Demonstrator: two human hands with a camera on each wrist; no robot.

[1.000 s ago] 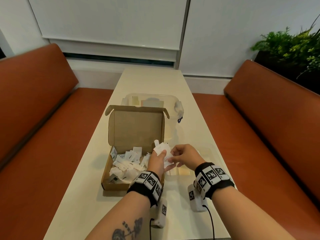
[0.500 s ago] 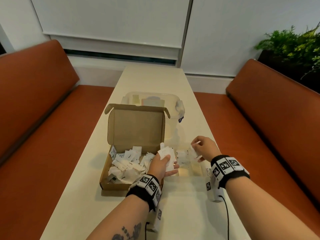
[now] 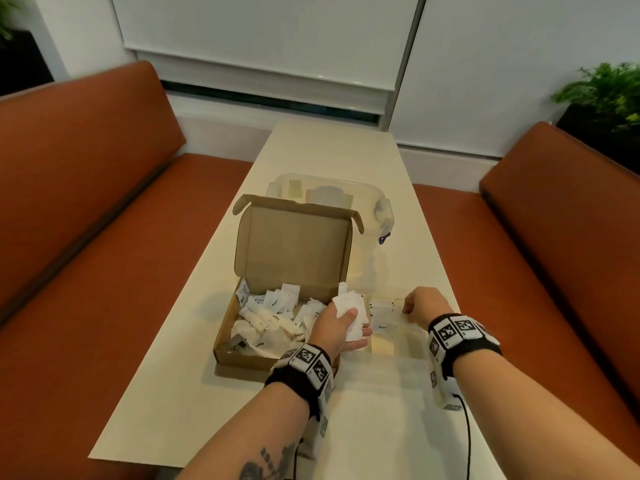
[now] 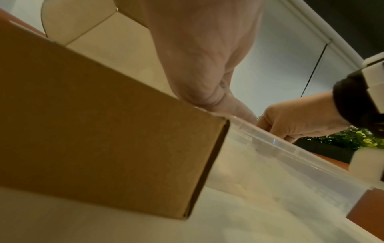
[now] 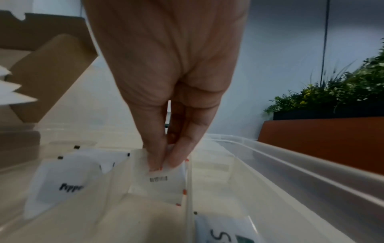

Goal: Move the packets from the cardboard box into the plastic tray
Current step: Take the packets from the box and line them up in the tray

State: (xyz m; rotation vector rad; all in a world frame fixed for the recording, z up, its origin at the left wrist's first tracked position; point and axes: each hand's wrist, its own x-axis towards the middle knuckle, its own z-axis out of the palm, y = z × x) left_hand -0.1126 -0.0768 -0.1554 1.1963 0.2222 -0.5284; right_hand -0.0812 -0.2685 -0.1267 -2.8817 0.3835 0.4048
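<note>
1. We see one long cream table [image 3: 346,161] between two orange-brown benches [image 3: 86,161]; behind it there is a white wall with a lowered roller blind [image 3: 263,36].
2. There are two green plants in dark planters, one at the far right [image 3: 606,95] and one at the far left corner.
3. On the table we count one open cardboard box [image 3: 294,247] with its lid standing up, one clear plastic tray [image 5: 290,157] touching the right side of the box, and one clear lidded container [image 3: 332,192] behind the box.
4. Many white packets [image 3: 273,317] lie in a heap inside the box; we cannot count them exactly.
5. The left hand [image 3: 337,325] is over the right edge of the box and its fingers are curled around a small bunch of packets [image 3: 349,306].
6. The right hand [image 5: 166,82] is down inside the tray and pinches one packet with a barcode [image 5: 164,184] between thumb and fingertips, beside a divider.
7. In the tray we also see one packet marked "Pepper" [image 5: 62,177] in the compartment to the left, and one more packet [image 5: 224,230] nearer to the camera.
</note>
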